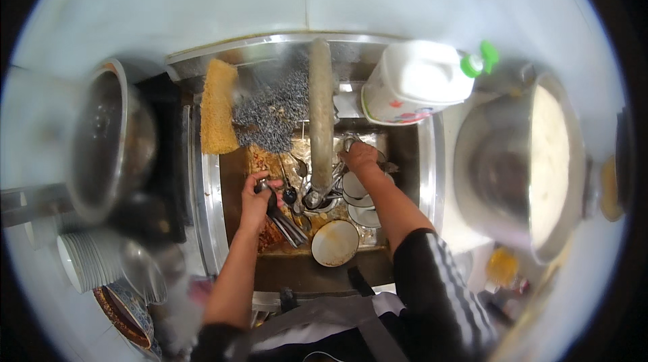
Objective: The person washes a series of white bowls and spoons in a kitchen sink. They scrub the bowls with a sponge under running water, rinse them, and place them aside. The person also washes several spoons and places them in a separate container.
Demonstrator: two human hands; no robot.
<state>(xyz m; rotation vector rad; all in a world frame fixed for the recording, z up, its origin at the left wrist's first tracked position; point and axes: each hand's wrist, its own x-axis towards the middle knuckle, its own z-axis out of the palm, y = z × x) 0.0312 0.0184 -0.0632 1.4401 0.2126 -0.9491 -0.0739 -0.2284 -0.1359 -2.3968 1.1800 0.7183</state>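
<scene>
My left hand point(260, 197) grips a bunch of metal spoons point(288, 228) at the left side of the stainless steel sink point(235, 164). My right hand point(360, 154) reaches down to a metal utensil point(349, 143) at the sink's far side; whether its fingers hold it is unclear. Between my hands lie more spoons and a ladle point(312, 199). White bowls point(354, 190) sit below my right forearm, and a soiled white bowl point(335, 243) lies nearer me. Food scraps and brownish water cover part of the sink floor.
A thick pipe-like spout point(320, 109) hangs over the middle. Behind the sink are a yellow loofah-like sponge point(218, 109), a steel-wool-like mass point(276, 109) and a white pump jug point(420, 78). A metal bowl point(139, 134) and stacked plates point(83, 261) stand left, a large pot point(496, 164) right.
</scene>
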